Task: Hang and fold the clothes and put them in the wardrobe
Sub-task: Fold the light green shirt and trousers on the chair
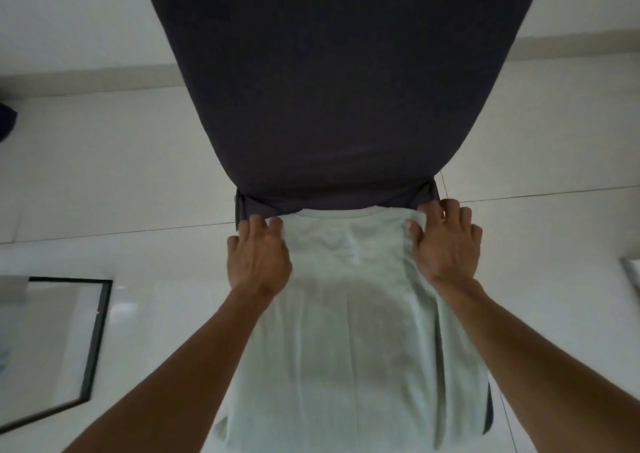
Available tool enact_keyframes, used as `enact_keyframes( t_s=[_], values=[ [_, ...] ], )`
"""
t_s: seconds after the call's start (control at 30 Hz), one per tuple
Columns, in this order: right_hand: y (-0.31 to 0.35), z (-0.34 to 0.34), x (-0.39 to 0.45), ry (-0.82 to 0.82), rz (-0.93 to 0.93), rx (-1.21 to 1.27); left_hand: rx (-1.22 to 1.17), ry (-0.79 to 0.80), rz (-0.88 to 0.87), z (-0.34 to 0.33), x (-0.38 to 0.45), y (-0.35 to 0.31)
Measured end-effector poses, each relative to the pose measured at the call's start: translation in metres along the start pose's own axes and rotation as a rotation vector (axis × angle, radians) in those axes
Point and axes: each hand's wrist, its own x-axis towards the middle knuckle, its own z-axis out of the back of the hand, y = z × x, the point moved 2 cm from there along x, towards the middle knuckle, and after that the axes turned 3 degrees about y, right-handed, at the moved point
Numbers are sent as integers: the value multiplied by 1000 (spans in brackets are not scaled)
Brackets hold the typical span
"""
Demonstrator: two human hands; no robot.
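The pale green T-shirt (349,314) is lying flat on the white tiled floor (121,175), with its long axis running straight away from the person. All positions below are given relative to this shirt.

Its far edge, where the collar band is showing, is tucked just under the near edge of a dark grey garment (325,89), which is filling the upper middle of the view. Whether that dark garment is hanging or being lifted cannot be told; its narrow folded hem is touching the floor at the shirt's two far corners.

The left hand (258,255) is resting on the shirt's far left corner. Its fingers are curled at the tips and are pressing on or gripping the cloth edge there; which of the two cannot be told. The right hand (446,241) is sitting on the far right corner, thumb lying on top of the green cloth and fingers curled over the edge, so the corner is being pinched between them.

Both hands are standing level across the shirt's width, equally near to the far edge, one at each corner. The near hem is lying close to the person, between the forearms.

Judgement: the coming move is likely a fold across the long axis. It is turning on both corners travelling together toward the near hem, keeping the far edge straight.

To the left of the shirt, well apart, a black-framed panel (55,348) is lying on the floor.
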Motion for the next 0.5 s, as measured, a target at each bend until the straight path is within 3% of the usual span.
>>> enact_keyframes(
  t_s=[0.07, 0.2, 0.3, 0.4, 0.5],
  values=[
    [3, -3, -25, -7, 23, -26, 4, 87, -95, -8, -7, -11],
    [-9, -23, -50, 231, 34, 97, -47, 222, -46, -19, -14, -14],
    [-27, -15, -55, 164, 37, 367, -46, 256, -21, -18, -16, -17],
    [-50, 2, -71, 26, -238, 456, -56, 260, -7, -17, -28, -25],
    [-69, 4, -98, 270, -578, 453, -50, 213, -12, -18, -49, -35]
  ],
)
